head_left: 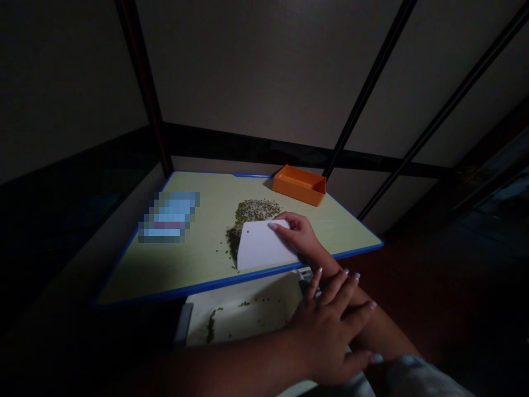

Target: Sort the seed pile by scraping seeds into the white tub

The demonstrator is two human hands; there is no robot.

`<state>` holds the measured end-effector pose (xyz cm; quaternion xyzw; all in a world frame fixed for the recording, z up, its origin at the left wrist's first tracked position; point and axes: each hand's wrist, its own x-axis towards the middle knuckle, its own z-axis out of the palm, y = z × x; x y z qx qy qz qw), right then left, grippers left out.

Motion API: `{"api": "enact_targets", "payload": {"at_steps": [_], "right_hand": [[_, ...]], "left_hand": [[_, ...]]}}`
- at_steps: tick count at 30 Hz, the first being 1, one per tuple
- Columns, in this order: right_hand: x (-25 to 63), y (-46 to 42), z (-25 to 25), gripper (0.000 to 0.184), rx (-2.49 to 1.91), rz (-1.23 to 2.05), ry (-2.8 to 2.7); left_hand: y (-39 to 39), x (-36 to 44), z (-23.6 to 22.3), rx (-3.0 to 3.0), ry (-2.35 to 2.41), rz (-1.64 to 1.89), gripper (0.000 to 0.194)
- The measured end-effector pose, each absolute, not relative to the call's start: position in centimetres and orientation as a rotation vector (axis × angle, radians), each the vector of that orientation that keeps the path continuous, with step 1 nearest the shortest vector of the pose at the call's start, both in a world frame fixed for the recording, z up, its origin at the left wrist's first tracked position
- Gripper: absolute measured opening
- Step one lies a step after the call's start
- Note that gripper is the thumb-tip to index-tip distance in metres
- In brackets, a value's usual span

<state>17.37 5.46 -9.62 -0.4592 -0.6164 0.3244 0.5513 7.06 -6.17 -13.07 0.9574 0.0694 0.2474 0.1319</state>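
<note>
My right hand (300,234) grips a white card (266,245) by its upper right edge, thumb on the near face. The card stands tilted on the table's surface by its front edge. Behind it and to its left lies a loose heap of small greenish grains or beans (256,212), partly hidden by the card; one grain shows on the card. My left hand (330,325) lies across my right forearm, fingers spread, with nothing held. Below the table edge, a pale bin (256,325) has scattered grains on its inside.
The pale yellow table (206,259) has a blue rim. An orange open box (300,184) stands at its back right corner. A blurred-out light blue rectangle (169,218) lies at the left. Panelled walls (256,71) rise behind the table.
</note>
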Motion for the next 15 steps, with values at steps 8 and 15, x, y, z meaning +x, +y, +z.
{"api": "enact_targets", "payload": {"at_steps": [8,15], "right_hand": [[17.49,5.93,-9.87,0.028,-1.108,0.697,-1.467],[17.59,6.19,-10.02,0.026,-1.161,0.566,-1.463]], "left_hand": [[-6.43,7.10,-12.96,2.800,0.246,0.731,0.066],[-6.32,6.97,-12.75,2.801,0.235,0.714,0.067]]}}
